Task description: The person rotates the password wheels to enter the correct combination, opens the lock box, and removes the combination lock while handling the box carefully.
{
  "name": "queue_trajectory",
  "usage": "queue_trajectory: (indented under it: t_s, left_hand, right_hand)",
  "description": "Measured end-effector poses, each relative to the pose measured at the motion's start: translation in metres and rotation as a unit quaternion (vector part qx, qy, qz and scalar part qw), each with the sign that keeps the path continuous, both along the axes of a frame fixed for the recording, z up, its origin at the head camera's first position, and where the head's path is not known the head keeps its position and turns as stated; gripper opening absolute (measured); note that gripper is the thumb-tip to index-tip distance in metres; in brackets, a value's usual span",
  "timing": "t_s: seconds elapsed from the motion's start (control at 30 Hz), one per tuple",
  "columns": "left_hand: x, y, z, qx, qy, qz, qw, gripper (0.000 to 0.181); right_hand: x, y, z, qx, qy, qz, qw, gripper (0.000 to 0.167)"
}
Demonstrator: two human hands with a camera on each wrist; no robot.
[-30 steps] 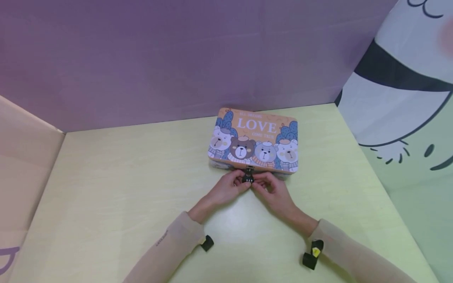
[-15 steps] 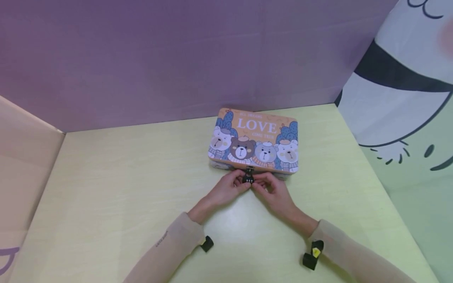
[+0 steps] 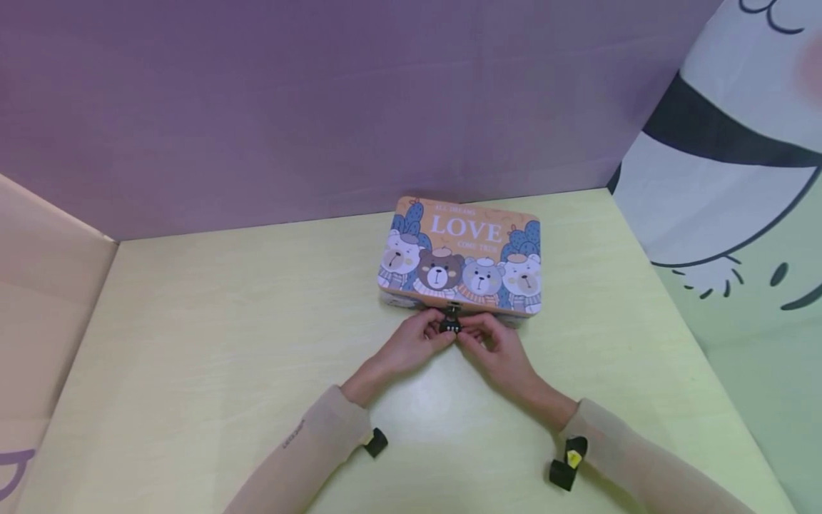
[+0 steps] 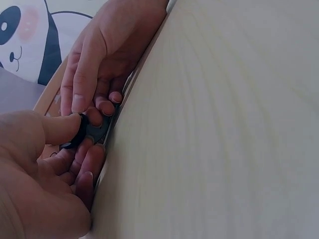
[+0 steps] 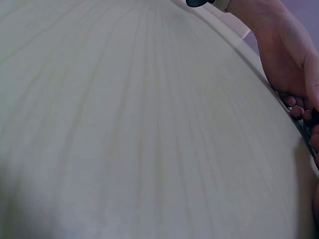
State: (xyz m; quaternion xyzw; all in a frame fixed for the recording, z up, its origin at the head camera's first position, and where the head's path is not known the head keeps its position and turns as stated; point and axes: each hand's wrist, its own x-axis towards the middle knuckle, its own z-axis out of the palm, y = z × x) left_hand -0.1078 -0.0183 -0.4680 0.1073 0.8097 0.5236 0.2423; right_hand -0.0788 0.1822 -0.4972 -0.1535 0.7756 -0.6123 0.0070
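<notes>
A tin box (image 3: 459, 250) printed with bears and the word LOVE lies on the table with its lid down. At the middle of its front edge is a small black combination padlock (image 3: 452, 325) with a row of white-marked dials. My left hand (image 3: 407, 344) pinches the padlock from the left, thumb at its lower end. From the other side my right hand (image 3: 499, 357) grips it with thumb and forefinger. In the left wrist view the padlock (image 4: 76, 133) sits between both hands' fingertips. The right wrist view catches it only at the right edge, mostly hidden.
The pale wooden table (image 3: 225, 343) spreads around the box. A purple panel (image 3: 321, 107) stands along the back edge, close behind the box. A panel with a cartoon panda (image 3: 738, 193) borders the right side, and a light panel (image 3: 45, 307) the left.
</notes>
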Motion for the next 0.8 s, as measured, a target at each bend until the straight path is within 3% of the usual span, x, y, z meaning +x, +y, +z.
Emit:
queue_trajectory:
  t_s: [0.53,0.8]
  left_hand:
    - [0.0004,-0.0005,0.0013,-0.008,-0.006,-0.002,0.9999,0.021]
    - [0.0001,-0.0002,-0.0001,0.013,-0.006,-0.001,0.9999,0.021]
  right_hand:
    - [0.0002,0.0011,-0.0009,0.001,-0.007,0.001,1.0000,0.024]
    - [0.0000,0.0017,-0.0013,-0.001,-0.013,0.002,0.9999,0.024]
